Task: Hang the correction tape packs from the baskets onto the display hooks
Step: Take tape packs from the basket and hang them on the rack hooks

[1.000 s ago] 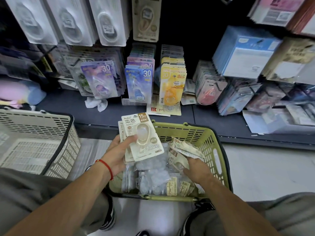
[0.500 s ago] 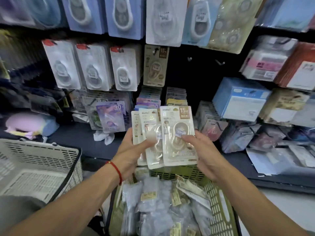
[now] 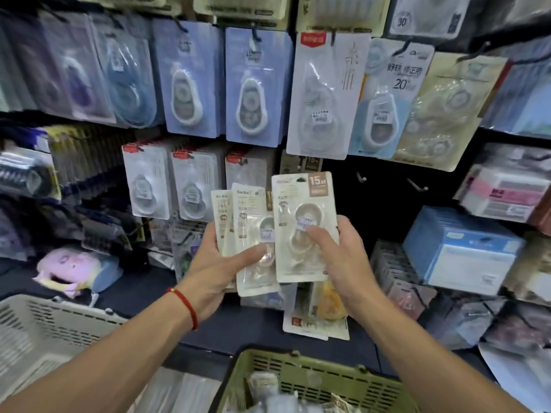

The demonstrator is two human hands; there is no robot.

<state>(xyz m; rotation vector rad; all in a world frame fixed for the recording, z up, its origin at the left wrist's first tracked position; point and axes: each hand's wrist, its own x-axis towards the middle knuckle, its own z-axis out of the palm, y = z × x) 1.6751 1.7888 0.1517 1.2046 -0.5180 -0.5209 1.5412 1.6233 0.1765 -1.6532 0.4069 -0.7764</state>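
Note:
My left hand (image 3: 214,272) grips a small stack of cream correction tape packs (image 3: 249,234), thumb across their fronts. My right hand (image 3: 343,257) holds one more cream pack marked 15M (image 3: 304,204), raised in front of the display wall. Just behind its top edge hangs a matching cream pack (image 3: 301,163) on a hook. Two bare hooks (image 3: 417,184) stick out of the dark panel to the right. The green basket (image 3: 313,380) sits below at the bottom edge, with more packs inside, mostly cut off.
Blue, white and clear tape packs (image 3: 253,84) hang in rows above. A white basket (image 3: 38,332) stands at lower left. Blue boxes (image 3: 465,251) and stacked packs crowd the dark shelf (image 3: 143,290) on the right. A pink plush item (image 3: 71,266) lies at left.
Both hands have lifted the packs higher toward the hooks, and my view has tilted up. The right hand's pack has separated slightly from the left hand's stack.

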